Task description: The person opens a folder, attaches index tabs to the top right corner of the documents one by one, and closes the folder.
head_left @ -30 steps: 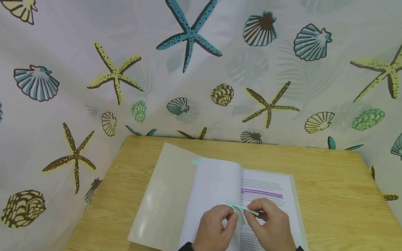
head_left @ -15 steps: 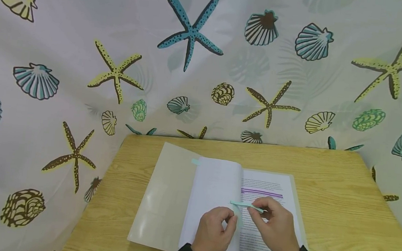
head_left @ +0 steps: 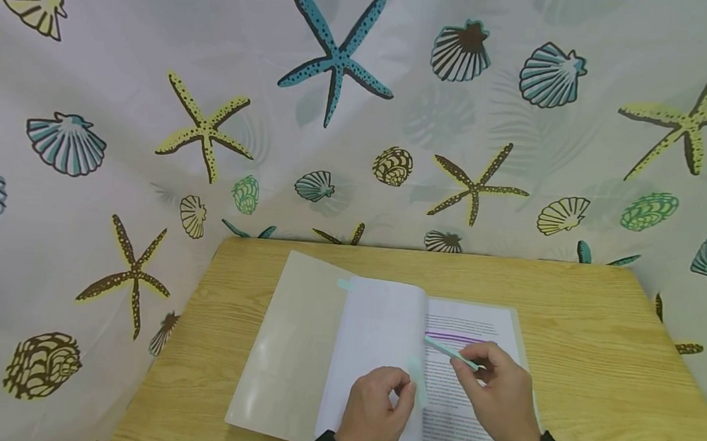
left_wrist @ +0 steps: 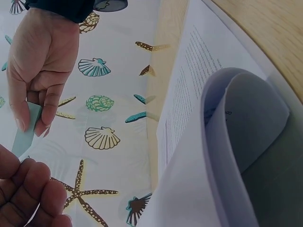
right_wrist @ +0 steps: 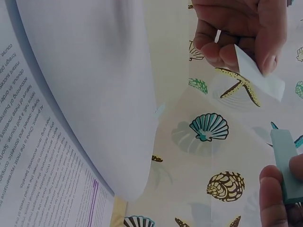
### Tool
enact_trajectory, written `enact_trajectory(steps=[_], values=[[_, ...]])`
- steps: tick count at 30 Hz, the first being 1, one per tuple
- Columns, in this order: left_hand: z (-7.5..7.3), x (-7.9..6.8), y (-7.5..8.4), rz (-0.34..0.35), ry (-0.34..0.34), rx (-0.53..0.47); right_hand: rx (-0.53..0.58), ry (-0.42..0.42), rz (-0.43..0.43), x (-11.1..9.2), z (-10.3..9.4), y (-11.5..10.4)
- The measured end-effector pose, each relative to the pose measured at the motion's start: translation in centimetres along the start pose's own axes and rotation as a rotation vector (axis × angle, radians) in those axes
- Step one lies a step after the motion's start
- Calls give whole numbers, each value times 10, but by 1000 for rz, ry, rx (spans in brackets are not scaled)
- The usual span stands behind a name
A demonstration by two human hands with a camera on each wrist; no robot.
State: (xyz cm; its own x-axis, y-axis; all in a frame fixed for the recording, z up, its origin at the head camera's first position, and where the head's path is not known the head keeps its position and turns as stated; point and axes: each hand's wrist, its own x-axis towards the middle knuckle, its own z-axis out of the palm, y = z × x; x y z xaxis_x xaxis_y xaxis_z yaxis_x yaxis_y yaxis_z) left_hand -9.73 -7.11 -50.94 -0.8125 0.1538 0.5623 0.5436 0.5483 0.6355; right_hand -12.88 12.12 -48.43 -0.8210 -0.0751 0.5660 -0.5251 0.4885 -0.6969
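Note:
My left hand (head_left: 373,414) is over the lower left page and pinches a single pale green sticky note (right_wrist: 260,80) between thumb and forefinger. Over the printed page, my right hand (head_left: 499,394) holds a slim pad of matching sticky notes (head_left: 451,350), seen nearly edge-on in the head view. The right wrist view shows the pad's flat face, with the peeled note apart from it. Below both hands lies an open booklet (head_left: 375,322): a blank left page that bulges up at the fold, and a text page at right with purple highlighted lines (head_left: 454,337).
The booklet's beige cover (head_left: 283,356) is folded out to the left on the wooden table (head_left: 608,366). A green sticky tab (head_left: 344,285) sticks out past the left page's top corner. Behind and beside the table hangs a cloth (head_left: 268,42) printed with shells and starfish.
The note has come off the pad and stays in my left hand. My right hand has moved right with the pad, widening the gap between the hands.

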Motion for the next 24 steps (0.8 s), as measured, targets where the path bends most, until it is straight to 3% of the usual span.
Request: enact_trajectory(steps=[5,12,24], values=[[0,-1,-2,8,11,2,-102,34,37,1,-8,7],[0,-2,-3,-13,2,11,-236,25,200,-4,-26,28],[-2,-4,-3,-27,1,1,-270,-198,568,-18,-66,92]])
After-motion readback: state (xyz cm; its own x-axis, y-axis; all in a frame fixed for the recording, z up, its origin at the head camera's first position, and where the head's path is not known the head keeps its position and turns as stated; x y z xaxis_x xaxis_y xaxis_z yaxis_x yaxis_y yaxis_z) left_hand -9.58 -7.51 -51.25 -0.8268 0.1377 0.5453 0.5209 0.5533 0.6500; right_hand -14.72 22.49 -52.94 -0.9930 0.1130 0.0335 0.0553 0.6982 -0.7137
